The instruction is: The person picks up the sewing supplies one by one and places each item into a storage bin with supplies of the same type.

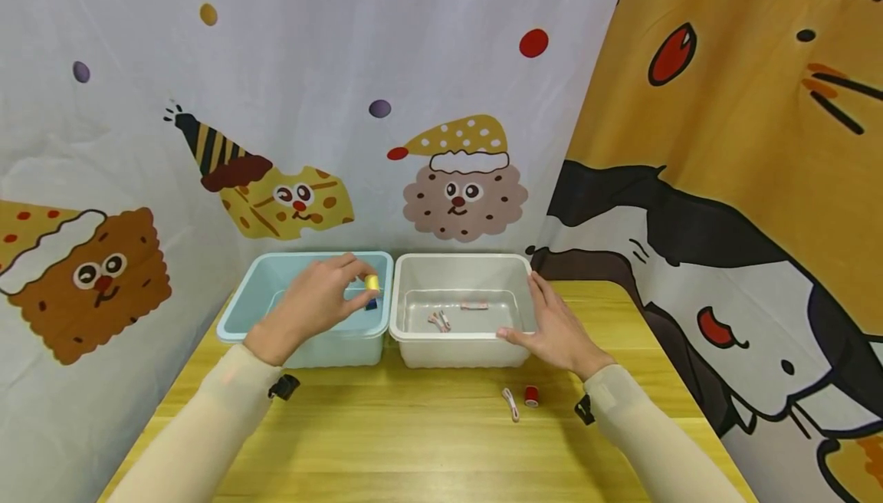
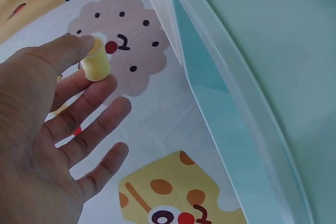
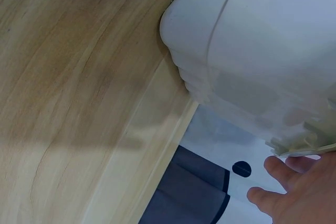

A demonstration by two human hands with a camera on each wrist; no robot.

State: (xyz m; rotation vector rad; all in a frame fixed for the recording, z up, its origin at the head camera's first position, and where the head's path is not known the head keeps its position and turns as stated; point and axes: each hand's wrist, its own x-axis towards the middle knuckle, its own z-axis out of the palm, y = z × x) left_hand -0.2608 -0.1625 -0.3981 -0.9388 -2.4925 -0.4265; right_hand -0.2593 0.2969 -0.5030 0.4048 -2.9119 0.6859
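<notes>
Between thumb and index finger, my left hand [image 1: 310,304] pinches a yellow spool of thread [image 1: 372,283] above the light blue bin [image 1: 338,355]. In the left wrist view the spool [image 2: 97,66] is held at the fingertips, the other fingers spread. Below it in the head view, a small dark blue object [image 1: 371,304] shows inside the blue bin. My right hand [image 1: 555,330] lies along the right front corner of the white bin [image 1: 458,353], thumb over the rim and fingers extended along the side. Small pale pinkish bundles [image 1: 439,322] lie inside the white bin.
The two bins stand side by side at the back of the wooden table [image 1: 386,442]. In front of the white bin are a red spool of thread [image 1: 531,396] and a pale looped bundle [image 1: 510,405]. A printed curtain [image 1: 441,43] hangs behind.
</notes>
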